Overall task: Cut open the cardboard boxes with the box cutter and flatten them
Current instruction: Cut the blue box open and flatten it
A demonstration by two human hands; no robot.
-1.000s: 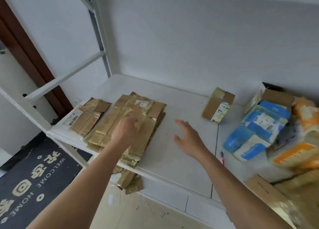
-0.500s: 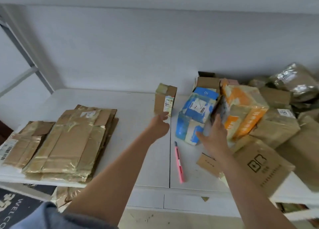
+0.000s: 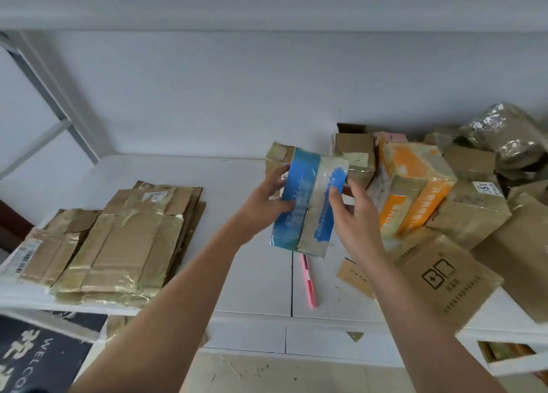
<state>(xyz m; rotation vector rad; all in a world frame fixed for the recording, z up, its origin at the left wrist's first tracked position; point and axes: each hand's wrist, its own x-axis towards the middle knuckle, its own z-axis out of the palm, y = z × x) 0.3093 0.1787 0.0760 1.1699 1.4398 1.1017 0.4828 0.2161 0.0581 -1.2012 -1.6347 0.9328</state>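
Note:
A blue and white taped box (image 3: 308, 203) is held up above the white table (image 3: 237, 274) between both hands. My left hand (image 3: 264, 205) grips its left side, thumb on the front. My right hand (image 3: 353, 214) holds its right side, fingers on the front face. The pink box cutter (image 3: 308, 281) lies on the table just below the box, untouched. A stack of flattened cardboard boxes (image 3: 127, 244) lies at the left, with a smaller flat one (image 3: 44, 250) beside it.
A heap of unopened boxes fills the right side: an orange and white one (image 3: 412, 191), a brown box with a printed logo (image 3: 444, 277), several plain brown ones (image 3: 471, 208). A small brown box (image 3: 274, 158) stands behind the held box. A dark doormat (image 3: 38, 357) lies on the floor.
My view has swung right from the flat stack. Both hands reached to the heap, took the blue and white box and lifted it off the table.

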